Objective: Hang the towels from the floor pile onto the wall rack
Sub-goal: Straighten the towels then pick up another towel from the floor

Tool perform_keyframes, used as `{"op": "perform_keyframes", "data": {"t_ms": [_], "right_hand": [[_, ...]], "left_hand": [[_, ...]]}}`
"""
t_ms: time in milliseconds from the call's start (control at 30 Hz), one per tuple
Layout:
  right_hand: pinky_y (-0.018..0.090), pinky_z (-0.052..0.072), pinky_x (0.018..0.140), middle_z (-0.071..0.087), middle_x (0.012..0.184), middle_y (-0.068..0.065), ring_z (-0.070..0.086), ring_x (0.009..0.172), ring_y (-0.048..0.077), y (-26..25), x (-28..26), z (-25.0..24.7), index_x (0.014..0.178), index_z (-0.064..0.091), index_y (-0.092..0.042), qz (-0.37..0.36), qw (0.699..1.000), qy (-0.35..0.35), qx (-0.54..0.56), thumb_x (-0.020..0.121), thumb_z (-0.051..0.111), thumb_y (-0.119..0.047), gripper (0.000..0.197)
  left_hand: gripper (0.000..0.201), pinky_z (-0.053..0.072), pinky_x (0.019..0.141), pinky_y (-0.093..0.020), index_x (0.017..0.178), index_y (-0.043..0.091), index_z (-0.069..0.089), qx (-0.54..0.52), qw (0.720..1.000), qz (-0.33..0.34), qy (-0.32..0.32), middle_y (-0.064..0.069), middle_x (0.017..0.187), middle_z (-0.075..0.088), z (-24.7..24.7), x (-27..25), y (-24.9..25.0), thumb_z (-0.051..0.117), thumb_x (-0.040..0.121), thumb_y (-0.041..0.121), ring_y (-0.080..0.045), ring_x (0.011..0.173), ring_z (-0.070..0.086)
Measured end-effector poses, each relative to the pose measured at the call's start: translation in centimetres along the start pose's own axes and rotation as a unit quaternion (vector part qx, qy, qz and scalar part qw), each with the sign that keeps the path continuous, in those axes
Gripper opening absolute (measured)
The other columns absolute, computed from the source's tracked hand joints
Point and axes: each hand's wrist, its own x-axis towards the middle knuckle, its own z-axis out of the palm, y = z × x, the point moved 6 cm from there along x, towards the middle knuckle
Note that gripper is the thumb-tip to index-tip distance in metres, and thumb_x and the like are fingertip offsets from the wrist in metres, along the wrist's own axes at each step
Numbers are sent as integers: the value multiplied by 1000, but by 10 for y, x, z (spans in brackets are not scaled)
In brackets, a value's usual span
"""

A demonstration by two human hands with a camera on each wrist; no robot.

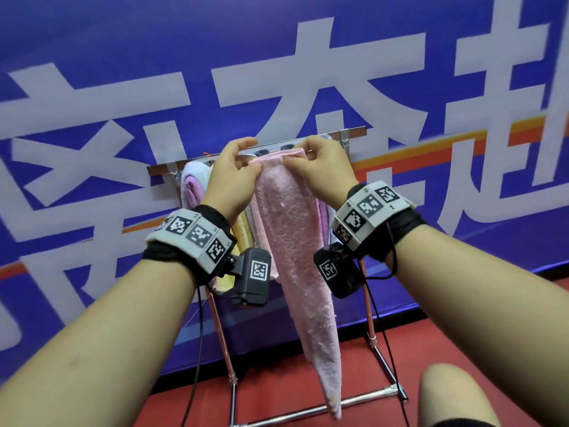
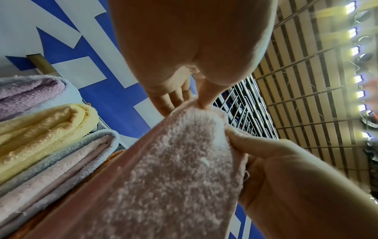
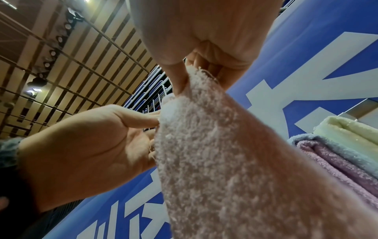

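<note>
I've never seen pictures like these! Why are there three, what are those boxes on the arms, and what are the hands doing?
They are a person's two hands, with no robot. One camera sits on the head and looks down; the boxes on the wrists are cameras too, looking up along each hand. The left hand and the right hand each pinch the top edge of a pink towel, which hangs down in front of a metal rack by a blue wall. Other folded towels already hang there, such as a yellow towel and a purple towel.
</note>
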Motion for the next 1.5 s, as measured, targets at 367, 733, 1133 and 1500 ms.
{"op": "perform_keyframes", "data": {"t_ms": [367,733,1133,1500], "right_hand": [[34,50,76,67,84,8,61,79,19,0,1,6,86,65,-1,25,999,48,6,83,69,-20,20],[43,52,81,62,82,4,57,76,16,18,4,14,85,61,-7,64,995,28,69,82,64,-25,19],[49,49,91,60,89,4,59,88,22,33,8,18,80,51,-22,80,994,-2,70,88,57,-27,11],[33,52,66,56,90,2,58,75,15,52,11,14,80,49,-22,124,987,4,102,90,59,-28,16]], "left_hand": [[90,41,107,-30,142,50,9,94,992,69,-49,-2,151,31,15,-35,-23,63,79,15,-8,130,42],[55,28,99,-13,124,23,40,96,986,101,-96,9,124,41,22,-47,-32,54,81,-8,7,109,37],[38,41,77,-2,96,13,66,51,991,73,-104,10,89,63,26,-47,-45,48,80,-17,16,78,58],[39,47,76,-8,93,15,69,-32,993,-58,-96,9,98,66,21,-38,-66,48,85,-17,11,81,62]]}}
